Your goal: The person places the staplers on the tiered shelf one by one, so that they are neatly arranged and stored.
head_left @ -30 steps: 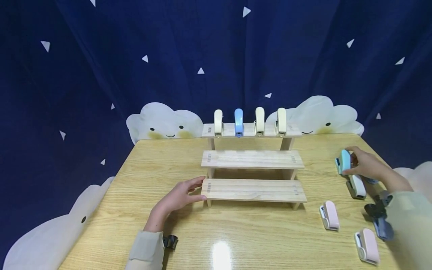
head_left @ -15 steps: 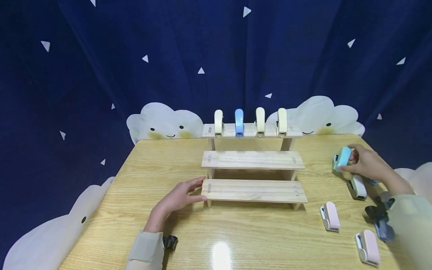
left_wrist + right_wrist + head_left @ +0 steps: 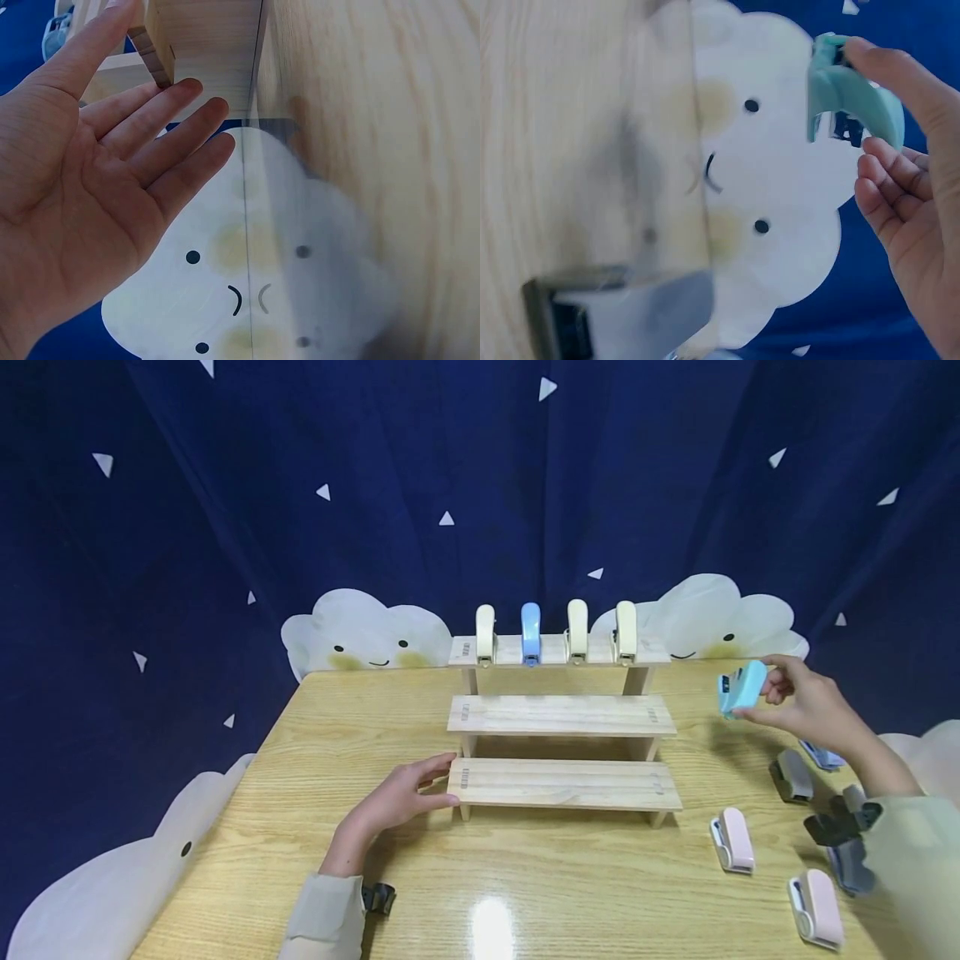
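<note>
A three-tier wooden rack (image 3: 562,782) stands mid-table, with several staplers, cream ones and a blue one (image 3: 531,633), upright along its top tier. At the left end of the lowest board is my left hand (image 3: 401,792), its nearly straight fingers and thumb touching the board's end. In the left wrist view that palm (image 3: 82,180) shows with nothing in it. Off to the rack's right, my right hand (image 3: 806,702) pinches a turquoise stapler (image 3: 742,687) above the table, tilted. The right wrist view shows the turquoise stapler (image 3: 855,97) between thumb and fingertips.
On the right of the table lie two pink staplers (image 3: 732,839), a grey-white stapler (image 3: 792,776) and a blue stapler (image 3: 822,755). A grey-blue stapler (image 3: 851,865) is partly under the right sleeve. A dark blue curtain (image 3: 480,468) with cloud shapes hangs behind.
My right hand has lifted the turquoise stapler off the table and carried it up and left, tilting it. The left hand has stayed at the rack.
</note>
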